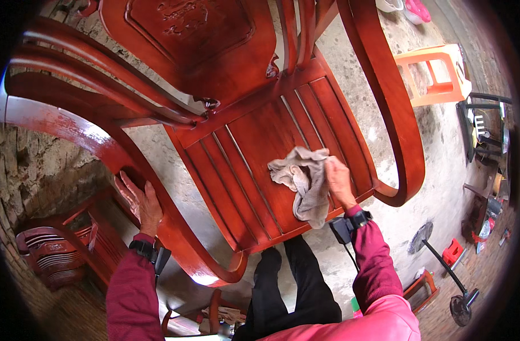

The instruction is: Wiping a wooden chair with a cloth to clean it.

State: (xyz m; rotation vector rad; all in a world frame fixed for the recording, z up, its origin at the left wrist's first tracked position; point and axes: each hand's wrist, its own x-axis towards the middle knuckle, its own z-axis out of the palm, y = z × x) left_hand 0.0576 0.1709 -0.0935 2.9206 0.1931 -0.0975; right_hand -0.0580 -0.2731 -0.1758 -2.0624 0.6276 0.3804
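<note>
A large reddish-brown lacquered wooden armchair fills the middle of the view, its slatted seat [260, 170] in front of me and its carved backrest [192, 38] at the top. My right hand [340, 181] grips a crumpled grey-beige cloth [309, 183], which lies bunched over the front right part of the seat. On the left, my left hand [140, 202] rests on the curved armrest [174, 221], fingers spread, holding nothing. The opposite armrest [388, 85] curves along the right of the seat.
Another wooden chair [59, 251] stands at lower left by the rough wall [38, 166]. An orange plastic stool [434, 76] is at upper right. On the concrete floor at right are a black stand with a round base [421, 238] and a red plastic stool [452, 252].
</note>
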